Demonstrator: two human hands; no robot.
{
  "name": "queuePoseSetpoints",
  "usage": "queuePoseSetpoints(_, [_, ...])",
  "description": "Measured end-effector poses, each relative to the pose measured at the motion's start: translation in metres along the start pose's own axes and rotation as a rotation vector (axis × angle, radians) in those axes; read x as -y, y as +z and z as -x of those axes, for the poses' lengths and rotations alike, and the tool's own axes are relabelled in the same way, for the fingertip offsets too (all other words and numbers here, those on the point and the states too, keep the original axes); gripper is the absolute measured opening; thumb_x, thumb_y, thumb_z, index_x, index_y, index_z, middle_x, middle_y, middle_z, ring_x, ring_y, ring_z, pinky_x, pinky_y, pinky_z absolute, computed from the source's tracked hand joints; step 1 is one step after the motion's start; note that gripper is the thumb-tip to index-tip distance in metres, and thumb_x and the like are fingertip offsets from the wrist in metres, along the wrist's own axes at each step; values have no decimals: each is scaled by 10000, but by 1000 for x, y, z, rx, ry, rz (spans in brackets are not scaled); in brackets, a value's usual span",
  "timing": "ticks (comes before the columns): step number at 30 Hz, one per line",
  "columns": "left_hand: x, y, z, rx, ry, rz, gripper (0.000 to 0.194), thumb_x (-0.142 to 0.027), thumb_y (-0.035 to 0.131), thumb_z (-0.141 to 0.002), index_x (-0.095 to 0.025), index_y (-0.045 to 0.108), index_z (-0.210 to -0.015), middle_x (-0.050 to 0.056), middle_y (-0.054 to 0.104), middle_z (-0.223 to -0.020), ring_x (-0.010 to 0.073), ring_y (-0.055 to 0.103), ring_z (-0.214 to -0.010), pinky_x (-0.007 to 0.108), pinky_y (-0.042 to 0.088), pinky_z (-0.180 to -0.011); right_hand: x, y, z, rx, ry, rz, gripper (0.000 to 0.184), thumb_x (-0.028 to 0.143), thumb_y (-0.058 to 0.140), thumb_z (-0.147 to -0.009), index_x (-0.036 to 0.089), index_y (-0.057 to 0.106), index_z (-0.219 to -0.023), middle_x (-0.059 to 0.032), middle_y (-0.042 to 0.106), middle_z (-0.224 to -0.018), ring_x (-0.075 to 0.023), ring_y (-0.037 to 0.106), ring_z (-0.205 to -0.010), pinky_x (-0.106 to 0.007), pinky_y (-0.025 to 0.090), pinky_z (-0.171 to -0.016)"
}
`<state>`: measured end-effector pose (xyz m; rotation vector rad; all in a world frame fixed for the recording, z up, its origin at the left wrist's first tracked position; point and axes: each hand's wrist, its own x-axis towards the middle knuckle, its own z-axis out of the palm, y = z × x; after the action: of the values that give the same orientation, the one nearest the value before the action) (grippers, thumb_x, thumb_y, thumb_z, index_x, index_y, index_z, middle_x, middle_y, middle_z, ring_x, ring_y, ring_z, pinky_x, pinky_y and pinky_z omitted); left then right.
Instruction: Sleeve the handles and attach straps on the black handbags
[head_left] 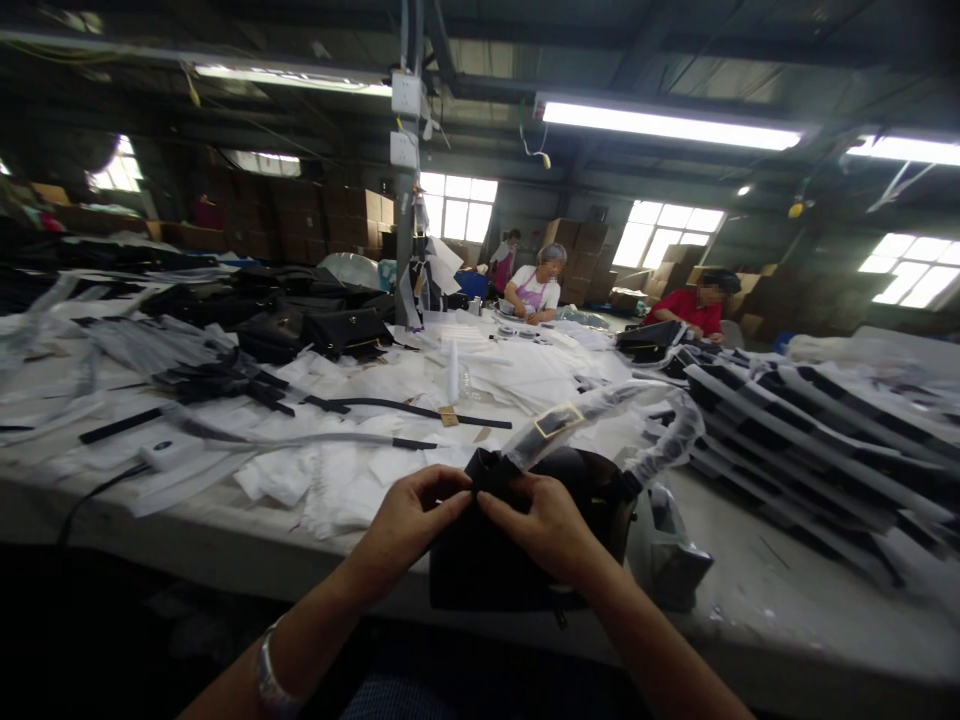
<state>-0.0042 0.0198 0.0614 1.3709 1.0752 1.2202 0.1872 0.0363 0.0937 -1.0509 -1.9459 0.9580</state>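
Note:
A black handbag [495,580] stands at the table's front edge, between my forearms. Its shoulder strap [600,405] arches up over it to the right, wrapped in clear film, with a gold-coloured rectangular buckle [559,422] showing. My left hand [412,515] pinches the looped black end of the strap at the bag's left top corner, thumb and forefinger together. From the other side my right hand [544,520] grips the same strap end, its thumb tip almost touching the left thumb. The exact spot between the fingertips is partly hidden.
White wrapping sheets [337,480] and loose black straps [420,408] cover the table to the left. Finished black bags [345,330] lie farther back. At right rises a stack of film-wrapped black pieces [810,450]. Co-workers [536,290] sit across the table.

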Motion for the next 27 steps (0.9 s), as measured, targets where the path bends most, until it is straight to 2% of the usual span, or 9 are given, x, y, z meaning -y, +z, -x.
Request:
queuePoseSetpoints(4, [0, -5, 2, 29, 6, -25, 229, -347, 735, -772, -177, 684, -915, 42, 698, -871, 205, 638, -849, 272, 491, -757, -4, 7, 4, -24, 72, 11, 232, 328, 653, -812, 156, 761, -923, -54, 778, -889, -279, 709, -843, -313, 540, -722])
queuePoseSetpoints(9, [3, -9, 4, 76, -25, -29, 196, -344, 717, -789, -171, 715, -881, 41, 707, -866, 200, 639, -842, 267, 489, -760, -3, 12, 7, -56, 105, 64, 194, 332, 663, -787, 161, 749, -822, -22, 751, -757, -237, 689, -727, -253, 473, -581])
queuePoseSetpoints(17, [15, -3, -3, 40, -6, -46, 234, -356, 744, -745, -172, 674, -872, 28, 694, -811, 182, 634, -753, 256, 477, -679, -6, 18, 12, -122, 126, 71, 149, 281, 644, -760, 152, 717, -773, -16, 720, -712, -210, 663, -684, -244, 461, -576])
queuePoseSetpoints(23, [19, 11, -4, 63, 65, -215, 165, -341, 684, -757, -188, 630, -783, -6, 630, -695, 162, 584, -656, 245, 453, -614, -10, 28, 19, -194, 103, 54, 144, 252, 597, -789, 149, 697, -784, -19, 709, -746, -192, 653, -697, -230, 466, -595])
queuePoseSetpoints(25, [18, 8, -4, 101, 70, -259, 182, -368, 691, -742, -199, 626, -766, -3, 642, -701, 179, 600, -671, 257, 472, -629, -9, 26, 23, -196, 100, 75, 147, 253, 597, -800, 153, 701, -826, -12, 707, -770, -182, 650, -713, -224, 472, -621])
queuePoseSetpoints(27, [20, -8, -18, 207, 17, -300, 244, -446, 685, -748, -212, 661, -816, 13, 697, -766, 224, 647, -769, 282, 507, -691, -8, 23, 26, -172, 109, 86, 157, 272, 618, -800, 171, 703, -884, 8, 702, -787, -169, 645, -725, -211, 476, -630])
